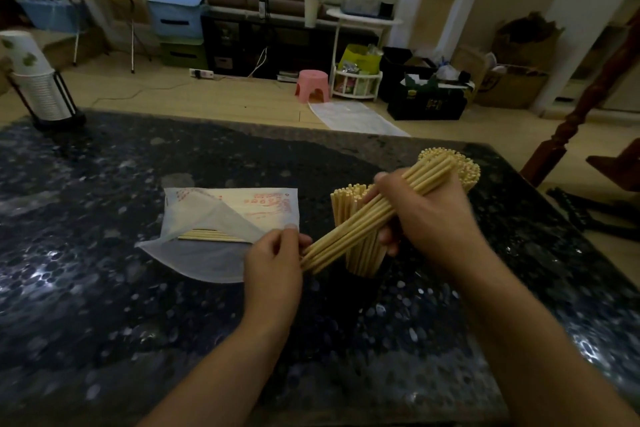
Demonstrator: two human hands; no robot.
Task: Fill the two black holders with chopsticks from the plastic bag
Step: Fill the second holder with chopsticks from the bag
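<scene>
Fingers (388,239) of the right hand (426,215) were curled around a bundle of chopsticks (377,210), while the left hand (273,263) pinched its lower ends. Just behind those fingers stood a partly filled holder (360,236), its black body barely visible, with a fuller one (457,166) beyond the knuckles; the plastic bag (221,229), a few sticks left inside, lay beside the left fingertips. To do this well, the ends probably needed squaring and the bundle tipping upright before lowering into the nearer holder.
</scene>
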